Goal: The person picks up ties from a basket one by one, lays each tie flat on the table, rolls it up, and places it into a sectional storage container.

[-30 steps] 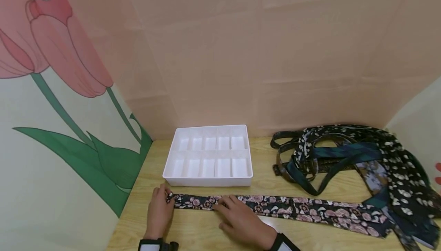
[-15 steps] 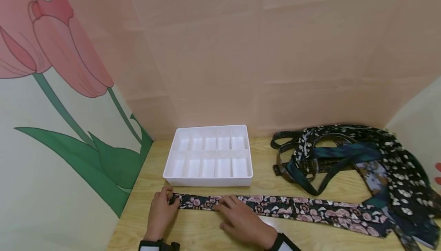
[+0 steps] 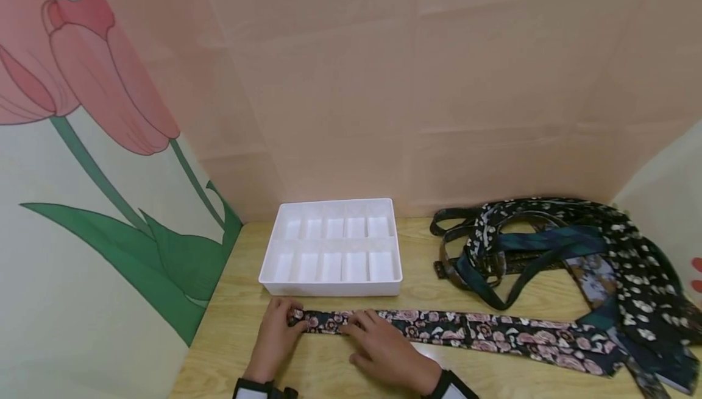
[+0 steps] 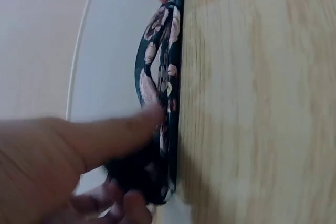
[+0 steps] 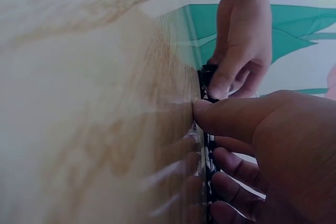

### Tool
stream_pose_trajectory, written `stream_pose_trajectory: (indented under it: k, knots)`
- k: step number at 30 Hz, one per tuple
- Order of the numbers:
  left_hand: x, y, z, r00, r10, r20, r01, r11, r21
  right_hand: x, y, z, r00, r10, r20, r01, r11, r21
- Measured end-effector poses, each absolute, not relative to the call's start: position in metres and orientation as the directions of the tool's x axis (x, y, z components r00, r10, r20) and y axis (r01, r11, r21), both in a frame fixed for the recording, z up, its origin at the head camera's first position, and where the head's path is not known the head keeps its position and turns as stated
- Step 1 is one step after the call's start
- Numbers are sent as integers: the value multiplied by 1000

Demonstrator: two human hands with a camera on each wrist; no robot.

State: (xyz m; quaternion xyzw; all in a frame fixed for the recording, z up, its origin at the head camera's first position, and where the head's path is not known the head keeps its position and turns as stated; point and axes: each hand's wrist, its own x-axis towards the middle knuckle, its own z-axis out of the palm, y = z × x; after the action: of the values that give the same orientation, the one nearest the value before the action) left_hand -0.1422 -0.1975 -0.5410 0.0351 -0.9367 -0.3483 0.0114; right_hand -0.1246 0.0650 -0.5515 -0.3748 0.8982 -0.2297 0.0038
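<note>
A black necktie (image 3: 439, 328) with pink roses lies flat across the table, its wide end at the right. My left hand (image 3: 276, 338) holds its left end between thumb and fingers. Seen from the left wrist, the necktie (image 4: 173, 61) doubles back there into a coiled end, with a loose loop standing off the layer below; the thumb is blurred. Farther right along the strip, my right hand (image 3: 386, 353) rests its fingertips on the cloth, fingers loosely bent. In the right wrist view the right thumb (image 5: 226, 116) lies along the near edge.
Behind the necktie stands a white divided tray (image 3: 334, 289) with two rows of compartments. At the right lies a heap with a black white-flowered tie (image 3: 638, 277), a blue-green tie (image 3: 548, 242) and a belt-like strap (image 3: 452, 265). A wall (image 3: 411, 112) closes the back.
My left hand has moved right along the necktie with its coiled end, so the flat part is shorter on the left. The right hand stays in place.
</note>
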Motion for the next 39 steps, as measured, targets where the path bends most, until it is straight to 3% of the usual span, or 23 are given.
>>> stream_pose_trajectory:
  k: [5,10,14,21,26,32,39]
  knots:
    - [-140,-208,-537,-994,65,-91,-16,724,690,-124,64,-550,-722,-674,158,-667,616,-419]
    - [-142,-222,-542,-980,190,-65,104,756,647,-125,66,-550,-719,-678,155,-668,612,-423]
    - [-141,-225,-542,-979,199,-54,126,786,605,-126,60,-547,-721,-676,150,-666,616,-422]
    - [-145,-223,-538,-981,194,-21,143,789,597,-137,22,-527,-779,-593,205,-617,665,-420]
    - [-150,-219,-538,-982,183,-37,117,759,640,-147,-9,-516,-741,-605,293,-672,669,-318]
    - [-146,-217,-535,-977,215,4,171,766,620,-159,-36,-525,-719,-617,320,-691,683,-236]
    - [-144,-219,-536,-970,241,44,220,779,587,-163,-41,-536,-750,-579,320,-660,688,-303]
